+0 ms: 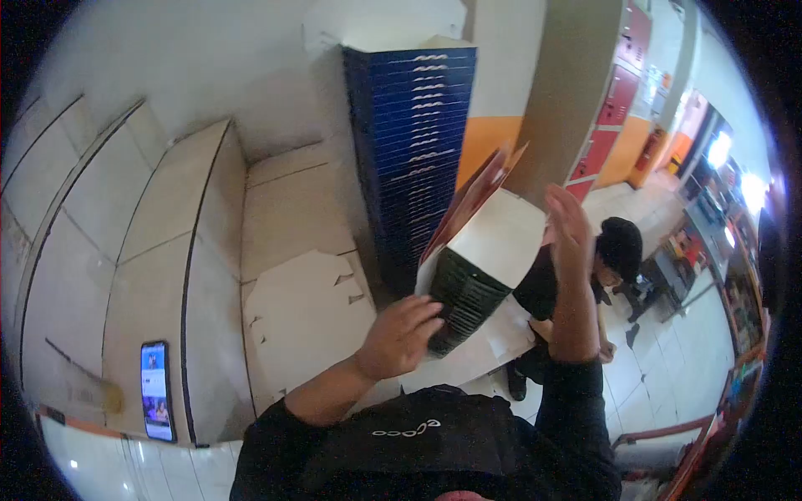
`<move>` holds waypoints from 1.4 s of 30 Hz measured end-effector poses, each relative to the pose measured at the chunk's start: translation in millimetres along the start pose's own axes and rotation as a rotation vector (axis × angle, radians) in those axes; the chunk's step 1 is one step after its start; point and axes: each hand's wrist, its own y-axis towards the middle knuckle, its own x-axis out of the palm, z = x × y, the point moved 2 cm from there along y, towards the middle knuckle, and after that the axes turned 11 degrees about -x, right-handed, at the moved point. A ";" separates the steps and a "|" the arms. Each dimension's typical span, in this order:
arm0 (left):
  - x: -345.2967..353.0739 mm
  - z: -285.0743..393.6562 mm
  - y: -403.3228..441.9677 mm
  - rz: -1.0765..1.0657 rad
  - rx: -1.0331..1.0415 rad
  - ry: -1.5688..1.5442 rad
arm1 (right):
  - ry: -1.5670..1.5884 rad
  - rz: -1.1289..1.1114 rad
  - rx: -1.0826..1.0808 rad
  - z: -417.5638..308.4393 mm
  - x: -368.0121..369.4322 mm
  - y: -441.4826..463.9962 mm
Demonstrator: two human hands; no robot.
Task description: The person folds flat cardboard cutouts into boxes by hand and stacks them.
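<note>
A tilted stack of nested dark green cardboard boxes (468, 301) is in front of my chest, its white-lined opening facing up. My left hand (401, 330) is at its lower left side, with the fingers bent against it. On the right, my right hand (570, 225) is raised beside the upper rim, fingers stretched out and palm toward the stack. A reddish-brown cardboard piece (472, 200) stands along the stack's far left edge. Behind it rises a tall stack of nested blue boxes (409, 134).
A flat white cardboard sheet (305, 326) lies on the tiled surface. On a tiled ledge to the left is a lit phone (157, 388). A person in a black cap (620, 246) crouches at right, near red lockers (618, 96) and a cluttered table (706, 234).
</note>
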 end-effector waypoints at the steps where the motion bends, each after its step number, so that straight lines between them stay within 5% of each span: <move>1: -4.5 -7.5 -21.3 -0.135 -0.255 0.056 | 0.187 -0.037 -0.006 -19.6 -7.8 -16.0; 3: -14.4 -19.9 -66.4 -0.413 -0.763 0.155 | 0.406 -0.288 0.051 -46.5 -15.1 -49.5; 6: -5.7 -40.7 -138.9 -0.858 -0.656 0.613 | 0.705 -0.784 0.032 -60.7 3.2 -86.4; 9: -10.5 -37.3 -134.6 -0.883 -0.784 0.559 | 0.635 -1.108 -0.069 -68.3 37.1 -111.9; 15: -15.4 -50.6 -112.3 -1.128 -0.795 0.388 | 0.788 -1.403 -0.077 -72.7 75.7 -171.9; 21: 4.4 -36.2 -101.4 -1.139 -0.772 0.576 | 0.887 -1.453 -0.096 -69.6 85.3 -215.2; 24: 6.4 -28.5 -99.4 -0.937 -0.795 0.642 | 0.879 -1.434 -0.095 -70.5 83.8 -207.9; 33: -2.1 -62.7 -98.0 -1.171 -0.775 0.453 | 0.896 -1.413 -0.120 -69.6 89.2 -206.2; 42: -9.3 -56.5 -89.1 -1.102 -0.713 0.423 | 0.902 -1.409 -0.093 -69.3 86.2 -210.0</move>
